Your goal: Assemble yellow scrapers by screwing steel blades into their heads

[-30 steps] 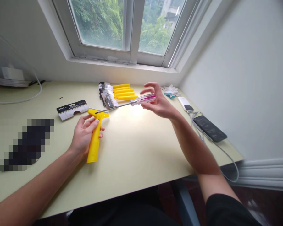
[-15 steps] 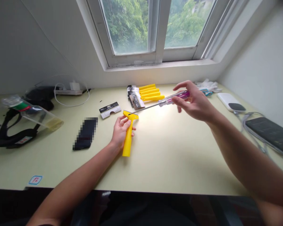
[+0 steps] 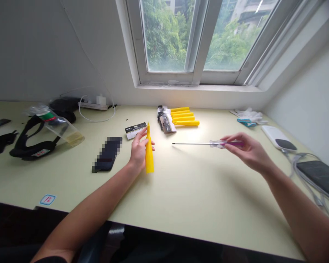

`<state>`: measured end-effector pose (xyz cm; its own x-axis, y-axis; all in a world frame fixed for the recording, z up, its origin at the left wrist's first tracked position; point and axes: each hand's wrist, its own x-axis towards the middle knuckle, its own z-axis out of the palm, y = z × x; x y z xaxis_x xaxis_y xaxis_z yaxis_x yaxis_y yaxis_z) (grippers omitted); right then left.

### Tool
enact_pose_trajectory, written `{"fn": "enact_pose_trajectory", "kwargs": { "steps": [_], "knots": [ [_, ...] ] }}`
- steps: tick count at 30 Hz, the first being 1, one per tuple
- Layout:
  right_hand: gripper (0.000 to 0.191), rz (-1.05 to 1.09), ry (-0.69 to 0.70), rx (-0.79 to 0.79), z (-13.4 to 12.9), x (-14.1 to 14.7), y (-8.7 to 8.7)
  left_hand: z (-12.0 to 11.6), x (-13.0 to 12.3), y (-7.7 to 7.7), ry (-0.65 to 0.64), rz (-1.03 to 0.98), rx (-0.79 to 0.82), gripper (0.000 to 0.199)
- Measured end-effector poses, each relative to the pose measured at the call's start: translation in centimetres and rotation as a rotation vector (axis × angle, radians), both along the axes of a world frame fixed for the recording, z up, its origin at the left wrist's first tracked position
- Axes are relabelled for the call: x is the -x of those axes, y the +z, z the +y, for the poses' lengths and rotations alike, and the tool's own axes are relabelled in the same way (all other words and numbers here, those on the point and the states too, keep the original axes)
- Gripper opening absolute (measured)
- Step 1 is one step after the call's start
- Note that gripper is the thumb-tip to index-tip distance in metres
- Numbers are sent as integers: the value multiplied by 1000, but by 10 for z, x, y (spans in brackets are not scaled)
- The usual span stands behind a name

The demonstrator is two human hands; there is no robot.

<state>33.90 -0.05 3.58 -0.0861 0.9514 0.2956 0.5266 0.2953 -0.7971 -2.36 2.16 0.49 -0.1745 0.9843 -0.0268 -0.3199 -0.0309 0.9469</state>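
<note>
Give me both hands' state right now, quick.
Left hand: closed, holding a yellow scraper.
Right hand: closed, holding a screwdriver by its handle.

1. The left hand (image 3: 139, 151) is bare, with slim, tapering fingers and pale nails.
2. The right hand (image 3: 249, 151) matches it: bare, long-fingered and narrow across the back.
3. The left forearm (image 3: 84, 210) is bare, slender and smooth.
4. The right forearm (image 3: 296, 204) is equally bare and lean.
5. A dark sleeve (image 3: 50, 259) edges the left arm at the frame's bottom.
</note>
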Motion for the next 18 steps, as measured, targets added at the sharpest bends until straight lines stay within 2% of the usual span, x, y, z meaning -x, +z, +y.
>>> {"fn": "enact_pose_trajectory", "kwargs": {
  "steps": [3, 5, 7, 9, 10, 14, 16, 18],
  "knots": [
    [28, -144, 51, 111, 1, -17, -20, -3, -6, -4, -6, 76, -36, 40],
    [28, -294, 77, 119, 3, -17, -22, -7, -12, -5, -26, 130, -67, 38],
    [27, -392, 46, 29, 2, -7, -17, -13, -18, -6, -55, 174, -114, 37],
    [29, -345, 18, -21, -2, 13, -9, -19, -22, -5, -105, 227, -177, 34],
    [30, -273, 28, 7, -5, 25, -4, -22, -23, -5, -132, 271, -212, 31],
    [42, 21, 221, 214, -9, 74, 19, -35, -25, 0, -224, 563, -382, 16],
    [46, 40, 299, 283, -3, 92, 28, -40, -25, 2, -240, 676, -488, 9],
    [42, 13, 385, 321, 8, 105, 33, -42, -26, 4, -246, 721, -575, 6]
  ]
}}
